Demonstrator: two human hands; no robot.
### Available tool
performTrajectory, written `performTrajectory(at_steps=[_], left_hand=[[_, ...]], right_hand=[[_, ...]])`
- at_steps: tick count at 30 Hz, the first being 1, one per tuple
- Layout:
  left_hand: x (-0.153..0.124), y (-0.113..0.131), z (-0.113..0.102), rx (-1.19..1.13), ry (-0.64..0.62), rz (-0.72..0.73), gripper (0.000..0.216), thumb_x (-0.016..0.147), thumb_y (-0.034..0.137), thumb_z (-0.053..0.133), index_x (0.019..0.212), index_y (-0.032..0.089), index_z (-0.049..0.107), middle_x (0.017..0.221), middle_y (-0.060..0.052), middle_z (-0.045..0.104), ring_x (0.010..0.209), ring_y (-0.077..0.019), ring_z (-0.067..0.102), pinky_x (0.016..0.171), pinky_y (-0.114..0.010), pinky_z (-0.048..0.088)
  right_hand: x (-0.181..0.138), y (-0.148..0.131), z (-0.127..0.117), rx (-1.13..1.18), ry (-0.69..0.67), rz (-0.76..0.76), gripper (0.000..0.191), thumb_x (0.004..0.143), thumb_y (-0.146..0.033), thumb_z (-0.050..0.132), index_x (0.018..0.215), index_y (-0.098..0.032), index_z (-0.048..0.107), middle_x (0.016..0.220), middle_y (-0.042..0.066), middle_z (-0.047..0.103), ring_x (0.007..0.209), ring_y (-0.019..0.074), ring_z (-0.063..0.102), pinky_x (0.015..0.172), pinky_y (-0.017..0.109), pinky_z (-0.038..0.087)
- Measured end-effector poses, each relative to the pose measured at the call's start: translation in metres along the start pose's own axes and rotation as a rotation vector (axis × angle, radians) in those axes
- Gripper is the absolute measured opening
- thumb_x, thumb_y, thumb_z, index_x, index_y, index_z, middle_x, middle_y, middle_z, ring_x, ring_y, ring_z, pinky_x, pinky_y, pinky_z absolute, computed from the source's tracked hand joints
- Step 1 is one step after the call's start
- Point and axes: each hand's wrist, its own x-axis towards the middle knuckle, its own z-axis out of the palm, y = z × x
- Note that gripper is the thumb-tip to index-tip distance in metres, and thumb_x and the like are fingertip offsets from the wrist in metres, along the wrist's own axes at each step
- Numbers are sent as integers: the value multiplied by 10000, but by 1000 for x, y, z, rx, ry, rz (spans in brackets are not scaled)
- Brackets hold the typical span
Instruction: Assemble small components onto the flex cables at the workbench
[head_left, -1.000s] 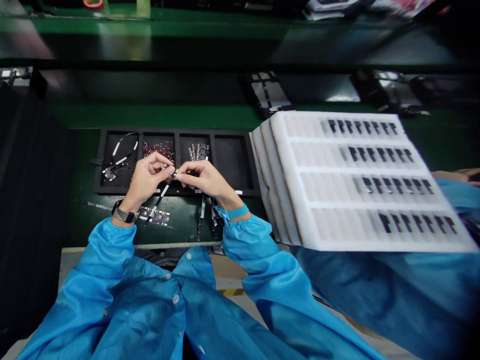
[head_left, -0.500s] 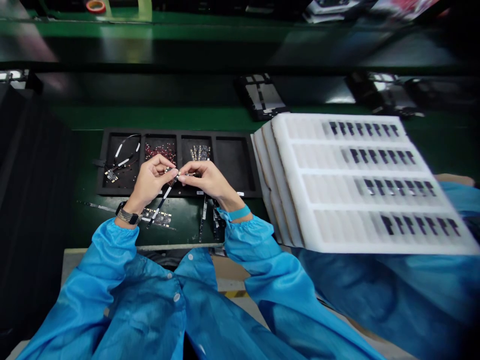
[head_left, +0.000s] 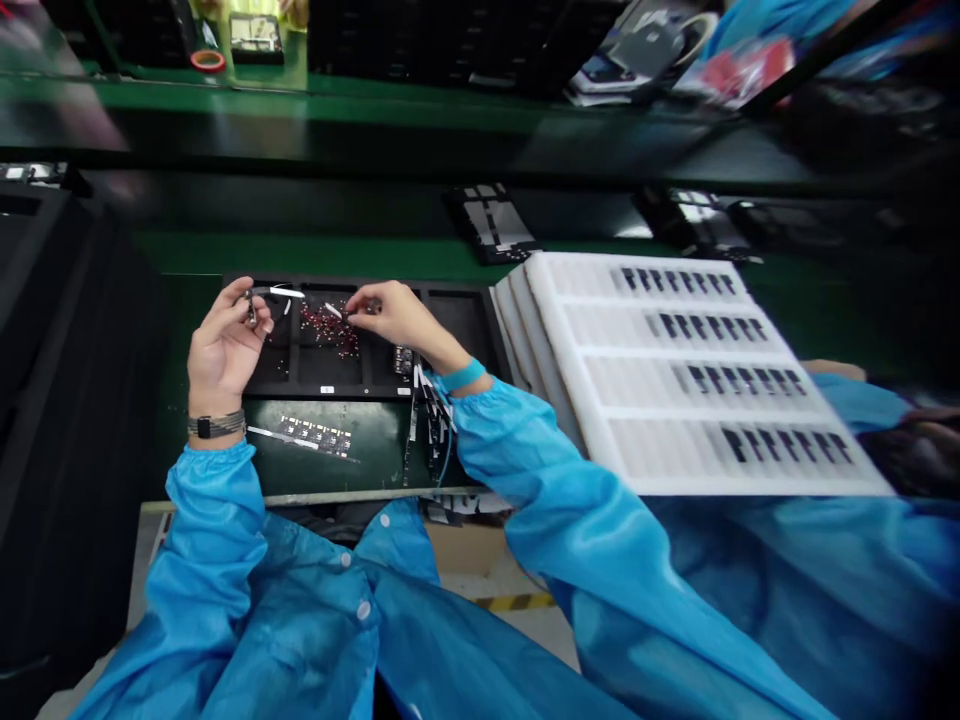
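Observation:
Over the left part of a black compartment tray [head_left: 259, 385], my left hand [head_left: 225, 345] is closed with a small, dark circuit board [head_left: 251, 307] between its fingers. A white strip [head_left: 287, 292] lies just beyond those fingers; whether it joins the board I cannot tell. Small red parts [head_left: 330, 332] are scattered in the second compartment. My right hand [head_left: 394, 315] reaches in over them, thumb and finger pinched; what they hold is too small to make out. A short white strip [head_left: 333, 310] shows at its fingertips. Under my right wrist sit small circuit boards [head_left: 403, 360].
A strip of joined circuit boards [head_left: 315, 436] lies before the tray, with dark narrow strips [head_left: 431, 430] to its right. Stacked white foam trays [head_left: 637, 375] with dark pieces rise at the right, near another person's sleeve [head_left: 859, 400]. Black trays [head_left: 60, 400] are stacked at the left.
My hands have come apart. The left moved leftward and up with the board; the right moved over the red parts. The cable that hung below my fingers no longer hangs there. The view has shifted slightly.

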Motion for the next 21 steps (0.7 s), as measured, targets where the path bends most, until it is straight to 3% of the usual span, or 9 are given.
performTrajectory(at_steps=[6,13,18,21], left_hand=[[8,0,-16,-124,89,95,127,912,121,706,973,224,751,912,-14,774,781,-114,719,698,-199,572],[9,-3,-18,-30,68,115,136,879,154,754,981,242,733,976,-27,769,802,-126,707,680,-216,563],[8,-4,-17,64,39,121,112,884,227,778,968,249,708,969,-32,757,823,-147,707,694,-247,559],[10,-4,-20,85,35,126,116,883,237,783,964,253,702,957,-29,753,824,-148,704,700,-252,555]], right_hand=[[44,-14,26,-260,-60,101,144,891,-222,787,1005,-166,853,995,102,818,950,261,723,858,352,509],[41,0,34,-154,13,19,126,909,-141,700,921,-164,823,954,103,815,896,242,717,824,341,511],[41,2,35,-148,2,24,57,879,-221,803,912,-175,797,893,77,785,830,222,674,778,332,484],[41,-4,35,-192,-14,-49,88,883,-176,794,971,-181,797,961,78,769,901,235,671,809,336,471]])
